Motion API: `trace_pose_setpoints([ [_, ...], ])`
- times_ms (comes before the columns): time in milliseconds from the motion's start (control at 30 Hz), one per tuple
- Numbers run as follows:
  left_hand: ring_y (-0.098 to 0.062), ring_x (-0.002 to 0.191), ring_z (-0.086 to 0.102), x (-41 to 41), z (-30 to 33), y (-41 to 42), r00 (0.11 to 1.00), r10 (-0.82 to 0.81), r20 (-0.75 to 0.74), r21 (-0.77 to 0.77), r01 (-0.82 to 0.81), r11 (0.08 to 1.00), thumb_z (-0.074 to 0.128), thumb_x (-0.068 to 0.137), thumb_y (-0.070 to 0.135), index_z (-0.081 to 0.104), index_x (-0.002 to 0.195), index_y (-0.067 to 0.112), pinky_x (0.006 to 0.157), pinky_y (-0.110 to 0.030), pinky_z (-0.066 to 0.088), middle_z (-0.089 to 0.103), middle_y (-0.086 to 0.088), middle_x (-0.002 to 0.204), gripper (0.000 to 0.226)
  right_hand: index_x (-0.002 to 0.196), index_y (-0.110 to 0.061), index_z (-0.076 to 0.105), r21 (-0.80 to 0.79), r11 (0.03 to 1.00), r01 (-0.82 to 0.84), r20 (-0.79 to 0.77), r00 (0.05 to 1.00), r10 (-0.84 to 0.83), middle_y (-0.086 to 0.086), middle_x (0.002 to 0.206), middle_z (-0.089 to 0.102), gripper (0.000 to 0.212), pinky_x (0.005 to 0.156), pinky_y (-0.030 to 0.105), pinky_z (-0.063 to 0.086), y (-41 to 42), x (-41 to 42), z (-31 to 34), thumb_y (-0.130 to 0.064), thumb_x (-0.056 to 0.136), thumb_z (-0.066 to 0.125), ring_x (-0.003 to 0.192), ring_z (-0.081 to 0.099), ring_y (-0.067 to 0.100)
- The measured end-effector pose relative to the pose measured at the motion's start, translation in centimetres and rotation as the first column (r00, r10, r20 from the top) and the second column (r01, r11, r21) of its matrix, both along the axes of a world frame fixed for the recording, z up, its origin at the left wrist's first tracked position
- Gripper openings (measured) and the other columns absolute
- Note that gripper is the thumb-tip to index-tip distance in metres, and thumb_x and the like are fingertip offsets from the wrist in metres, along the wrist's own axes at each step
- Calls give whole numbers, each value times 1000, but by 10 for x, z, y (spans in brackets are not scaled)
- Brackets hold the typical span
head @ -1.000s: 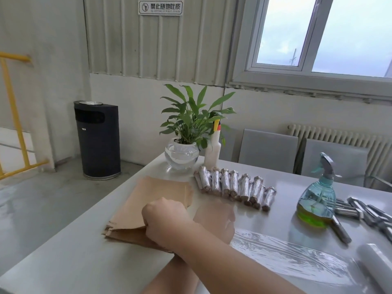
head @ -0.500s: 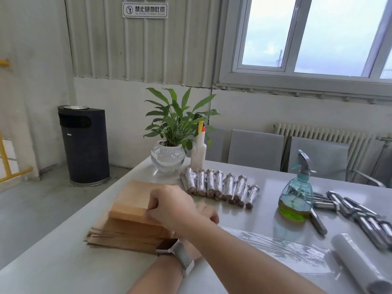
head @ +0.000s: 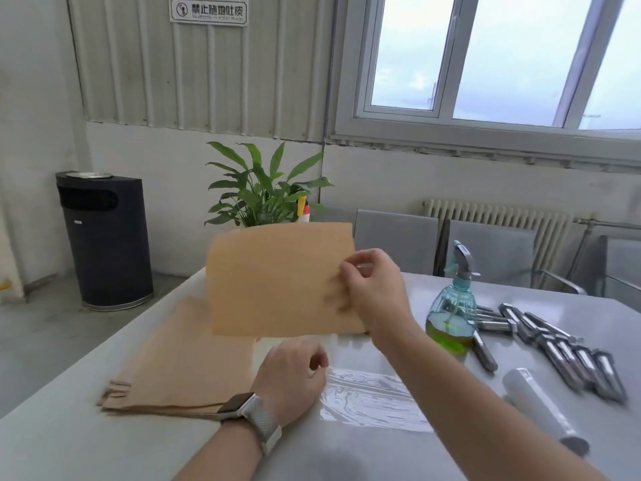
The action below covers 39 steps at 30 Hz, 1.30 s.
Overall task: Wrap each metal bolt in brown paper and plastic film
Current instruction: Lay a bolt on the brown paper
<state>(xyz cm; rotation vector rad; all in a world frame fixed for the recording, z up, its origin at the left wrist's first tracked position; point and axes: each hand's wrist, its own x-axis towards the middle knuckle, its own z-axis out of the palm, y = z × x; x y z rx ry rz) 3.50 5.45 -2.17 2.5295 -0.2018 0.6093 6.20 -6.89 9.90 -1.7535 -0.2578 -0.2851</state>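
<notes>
My right hand (head: pixel 373 289) pinches the right edge of one brown paper sheet (head: pixel 277 279) and holds it up above the table, facing me. Below it lies the stack of brown paper (head: pixel 187 369) at the table's left. My left hand (head: pixel 293 376), with a watch on the wrist, hovers loosely curled by the stack's right edge and holds nothing. A flat piece of plastic film (head: pixel 371 397) lies on the table in front of me, with the film roll (head: pixel 537 400) to its right. Several bare metal bolts (head: pixel 562 348) lie at the right. The lifted sheet hides the wrapped bolts.
A teal spray bottle (head: pixel 454 307) with green liquid stands between the film and the bolts. A potted plant (head: pixel 263 192) and a white bottle (head: pixel 303 211) stand at the table's far edge behind the sheet. Grey chairs (head: pixel 395 241) line the far side. A black bin (head: pixel 104 237) stands on the floor at left.
My right hand has lifted one sheet off the stack and raised it up and to the right. My left hand has drawn back from the stack toward the film.
</notes>
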Motion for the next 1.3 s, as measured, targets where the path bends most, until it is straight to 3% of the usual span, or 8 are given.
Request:
trace_pose_setpoints([
  [233,-23,85,59,4,-1,1,997,68,-34,-50,-69,996,51,81,31,50,74,31,75,-33,45,63,3,84,7,118,-18,55,-208,959,193,-267,932,-246,2,94,62,26,44,20,43,-146,-8,-64,-15,93,62,76,58,13],
  [367,-15,79,52,3,2,2,999,50,1,-13,-50,999,63,82,16,53,80,35,79,-32,42,59,10,82,22,126,-22,52,-503,849,161,-165,946,-278,-2,89,62,31,69,28,45,-172,-18,-89,-22,96,56,84,60,16],
  [500,-6,86,57,-1,3,-1,997,-64,32,-123,67,990,63,80,0,62,91,27,83,-24,43,62,12,88,29,127,-25,47,-717,680,151,-43,965,-260,3,98,64,30,69,31,41,-172,-17,-100,-18,97,46,94,60,22],
  [600,8,102,52,-7,4,-2,971,-236,-44,-71,233,970,69,80,21,60,101,35,87,-5,34,61,23,102,27,125,-25,44,-780,603,168,3,964,-265,6,108,63,32,67,31,38,-169,-16,-102,-13,95,40,99,60,25],
  [833,11,112,54,-7,4,-5,903,-372,-215,-136,350,927,78,61,53,60,111,38,99,-9,37,62,27,113,56,110,-23,44,-938,278,209,149,964,-221,5,112,49,21,68,35,35,-172,-10,-89,-33,92,49,100,60,31],
  [933,11,112,54,-6,2,-5,899,-389,-201,-173,358,917,86,61,40,62,112,36,96,-3,35,58,35,115,56,102,-19,53,-901,276,336,228,905,-359,4,104,54,25,65,32,37,-196,31,-56,-41,90,50,96,61,29],
  [1133,7,112,58,-1,2,-4,886,-410,-215,-241,359,902,86,55,43,63,113,35,101,-11,39,61,32,113,63,68,-15,50,-925,373,74,-109,887,-448,1,77,59,24,64,28,52,-216,99,-54,-24,79,70,79,64,22],
  [1300,7,113,58,0,0,-3,872,-430,-235,-294,358,886,85,51,48,58,120,37,103,-12,39,63,28,115,75,104,-3,64,-954,295,-54,-193,863,-466,12,102,61,25,77,32,52,-223,111,-47,-18,85,66,94,62,26],
])
